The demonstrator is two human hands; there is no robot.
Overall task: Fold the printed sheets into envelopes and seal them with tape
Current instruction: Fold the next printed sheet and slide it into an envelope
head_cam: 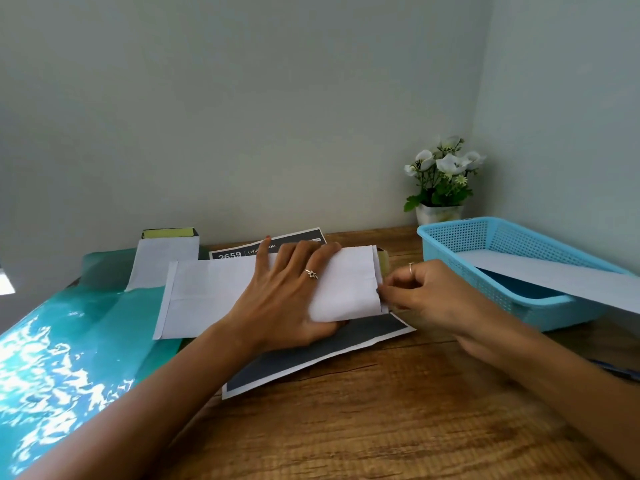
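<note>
Left hand [287, 289] lies flat, fingers spread; right hand [429, 299] curls, fingertips pinched.

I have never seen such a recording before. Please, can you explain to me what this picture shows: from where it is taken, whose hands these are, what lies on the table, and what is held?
There is no machine here. A person wears one wide camera on the head, so you look forward and down at their own two bare hands.

The left hand lies flat, fingers spread, pressing down a folded white sheet. The right hand pinches the right end of that sheet with curled fingers, it seems to fold or tuck the edge.

Under the sheet lies a dark printed sheet on the wooden table. To the left is shiny teal wrapping, and a second folded white paper lies further back. At the right stands a blue plastic basket with a white paper lying across it. A small pot of white flowers stands in the corner.

No tape is clearly visible.
</note>
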